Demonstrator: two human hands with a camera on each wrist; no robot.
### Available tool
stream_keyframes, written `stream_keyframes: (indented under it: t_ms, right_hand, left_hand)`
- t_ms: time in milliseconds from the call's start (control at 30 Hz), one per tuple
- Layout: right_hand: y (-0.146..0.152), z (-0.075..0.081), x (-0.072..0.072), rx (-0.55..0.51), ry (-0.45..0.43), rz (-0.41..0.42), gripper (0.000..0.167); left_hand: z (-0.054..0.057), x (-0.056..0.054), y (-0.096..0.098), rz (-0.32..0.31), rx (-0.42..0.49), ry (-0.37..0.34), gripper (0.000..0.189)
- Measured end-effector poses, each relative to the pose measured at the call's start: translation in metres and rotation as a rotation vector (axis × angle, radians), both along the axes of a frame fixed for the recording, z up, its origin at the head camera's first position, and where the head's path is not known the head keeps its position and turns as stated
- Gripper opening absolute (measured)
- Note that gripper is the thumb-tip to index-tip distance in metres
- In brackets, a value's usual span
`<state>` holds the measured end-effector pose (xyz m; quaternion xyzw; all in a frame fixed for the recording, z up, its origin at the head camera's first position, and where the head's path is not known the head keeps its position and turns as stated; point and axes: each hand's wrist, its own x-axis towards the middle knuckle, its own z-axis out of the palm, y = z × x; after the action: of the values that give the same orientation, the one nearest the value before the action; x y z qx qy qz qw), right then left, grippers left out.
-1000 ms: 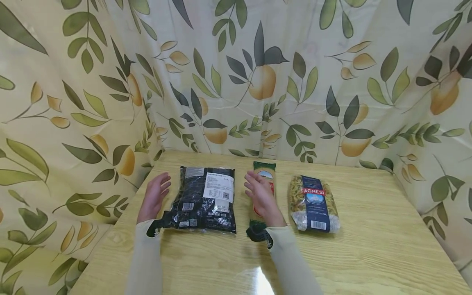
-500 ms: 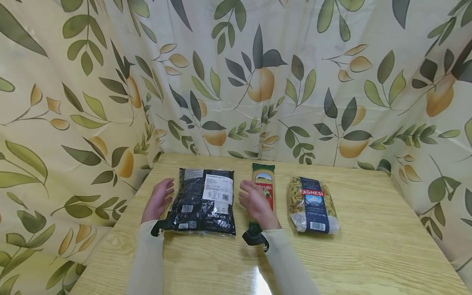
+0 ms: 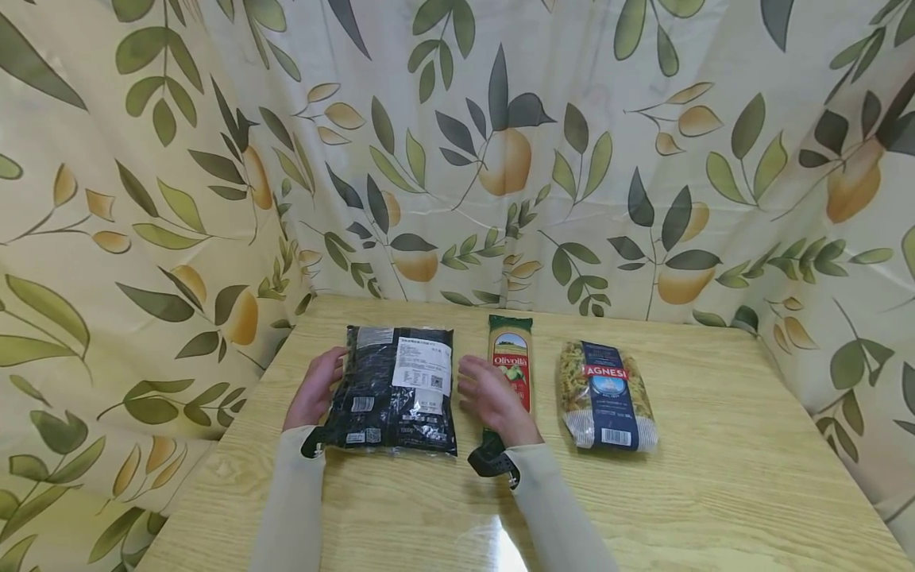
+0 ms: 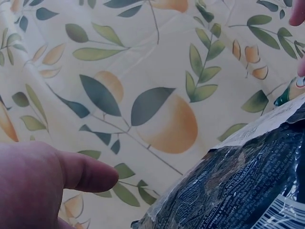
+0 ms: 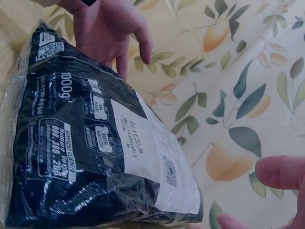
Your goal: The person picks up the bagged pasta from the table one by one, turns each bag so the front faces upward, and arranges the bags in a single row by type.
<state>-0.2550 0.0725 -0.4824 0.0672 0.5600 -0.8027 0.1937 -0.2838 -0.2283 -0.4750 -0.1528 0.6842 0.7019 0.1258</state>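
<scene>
A dark plastic food bag marked 1000g (image 3: 379, 421), with a white label, lies on the table between my two hands. My left hand (image 3: 317, 388) is at its left edge with fingers extended; the left wrist view has a gap between thumb (image 4: 93, 174) and bag, while the other fingertips' contact cannot be told. Just off the bag's right side is my right hand (image 3: 495, 397), fingers lightly bent and holding nothing. Under and behind that hand lies a slim red and green Olivoilà packet (image 3: 511, 365), partly covered by it.
To the right lies a clear and blue Agnesi pasta bag (image 3: 609, 397). The wooden table (image 3: 729, 453) meets a curtain (image 3: 457, 222) printed with leaves and fruit at its back and sides. Each wrist wears a black strap.
Both hands have moved inward toward the dark bag, the left one rightward and the right one leftward, uncovering more of the Olivoilà packet. The bags have stayed in place.
</scene>
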Motion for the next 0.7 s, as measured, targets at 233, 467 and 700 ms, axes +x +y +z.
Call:
stream_keyframes:
  t_ms: [233,467,700]
  right_hand:
    - [-0.0025,-0.0035,-0.0002,-0.035,-0.066,0.033,0.07]
    - [-0.0021,-0.0061,-0.0025,-0.023,-0.083,0.063,0.076]
    - [-0.0032,-0.0071,-0.0015,-0.05,-0.095,0.058,0.074]
  left_hand:
    - [0.002,0.0003,0.0027,-0.021,-0.036,-0.007,0.061]
    - [0.0028,0.0001,0.0033,-0.025,-0.04,0.005,0.058]
    - [0.0003,0.0003,0.0017,-0.038,-0.033,0.029,0.057]
